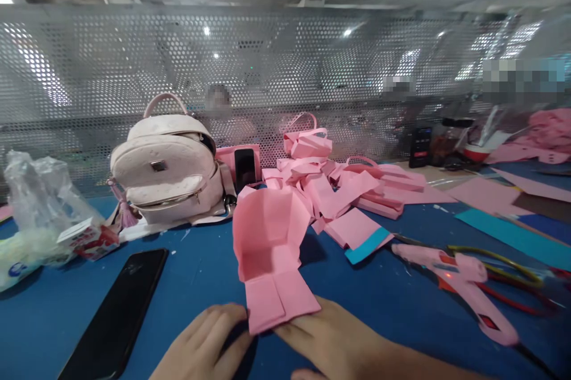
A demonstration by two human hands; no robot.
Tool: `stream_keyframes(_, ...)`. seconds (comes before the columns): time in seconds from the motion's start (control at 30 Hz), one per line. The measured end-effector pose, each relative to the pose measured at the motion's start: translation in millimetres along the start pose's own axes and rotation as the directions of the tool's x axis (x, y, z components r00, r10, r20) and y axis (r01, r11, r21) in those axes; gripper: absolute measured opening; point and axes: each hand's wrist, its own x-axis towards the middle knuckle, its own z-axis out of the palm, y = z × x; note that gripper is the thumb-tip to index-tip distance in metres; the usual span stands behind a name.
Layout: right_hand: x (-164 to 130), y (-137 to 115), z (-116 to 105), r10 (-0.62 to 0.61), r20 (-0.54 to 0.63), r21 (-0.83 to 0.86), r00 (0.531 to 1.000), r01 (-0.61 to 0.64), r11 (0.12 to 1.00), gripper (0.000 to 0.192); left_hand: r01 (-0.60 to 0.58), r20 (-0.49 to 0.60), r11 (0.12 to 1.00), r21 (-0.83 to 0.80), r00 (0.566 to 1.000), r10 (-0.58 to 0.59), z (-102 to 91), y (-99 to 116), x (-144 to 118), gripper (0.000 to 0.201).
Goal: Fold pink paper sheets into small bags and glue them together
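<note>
A pink folded felt piece [274,261] stands in front of me, shaped like an open box with a raised, curved back panel and a flat two-part front flap. My left hand [207,338] grips the lower left corner of that flap, its fingers bent and the thumb close to the edge. On the other side, my right hand [330,332] holds the flap's lower right edge, with some fingertips hidden beneath it. Behind the piece lies a heap of pink felt parts [330,190], some with handle loops. A pink glue gun [464,285] lies to the right.
Left of my hands rests a black phone [118,314], with a white backpack [169,172] behind it. Plastic bags [40,213] and a small carton [89,237] sit farther left. Scissors [504,267] and a turquoise strip [513,237] lie at right. A perforated metal screen [276,59] closes the back.
</note>
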Motion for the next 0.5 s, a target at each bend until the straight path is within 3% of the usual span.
stream_keyframes(0.1,1,-2,1,0.014,-0.019,-0.036,1.0,-0.015,0.999,0.059,0.083,0.006,0.996,-0.012,0.997,-0.083,1.0,-1,2,0.042)
stream_keyframes(0.2,1,-1,7,-0.056,-0.059,-0.083,0.997,0.051,0.995,0.054,0.027,0.087,1.0,-0.015,0.996,-0.026,4.2,-2,1,0.061)
stream_keyframes(0.27,0,4,14,-0.133,-0.183,-0.122,0.974,0.112,0.986,0.039,-0.005,0.095,1.0,-0.031,0.995,0.008,4.8,-2,0,0.063)
stream_keyframes(0.37,-4,15,21,-0.148,-0.481,-0.15,0.864,0.085,0.985,0.02,-0.02,0.007,0.999,-0.043,1.0,0.02,2.0,-2,0,0.054)
stream_keyframes(0.5,-11,28,18,-0.043,-0.668,-0.055,0.743,0.008,0.998,0.036,-0.053,-0.189,0.997,-0.059,0.981,0.04,0.8,0,3,0.043)
